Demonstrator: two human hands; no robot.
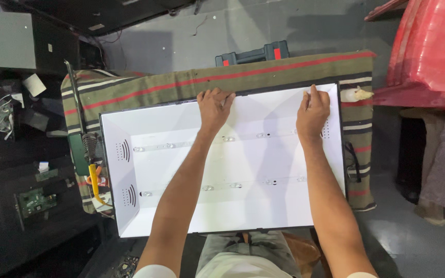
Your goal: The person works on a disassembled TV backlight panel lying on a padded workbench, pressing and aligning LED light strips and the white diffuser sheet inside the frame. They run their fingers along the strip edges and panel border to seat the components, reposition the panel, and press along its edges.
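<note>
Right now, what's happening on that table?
A person leans over a large white panel tray with rows of small lights, lying on a striped blanket. The left hand and the right hand both rest on its far edge. A yellow-handled tool lies by the tray's left side.

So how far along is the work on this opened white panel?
Done: the white backlight tray lies open on the striped cloth, its two LED strips exposed. In hand: the left hand and right hand both press along the tray's far edge. Left: nothing covers the tray, and the yellow-handled tool lies unused beside it.
</note>
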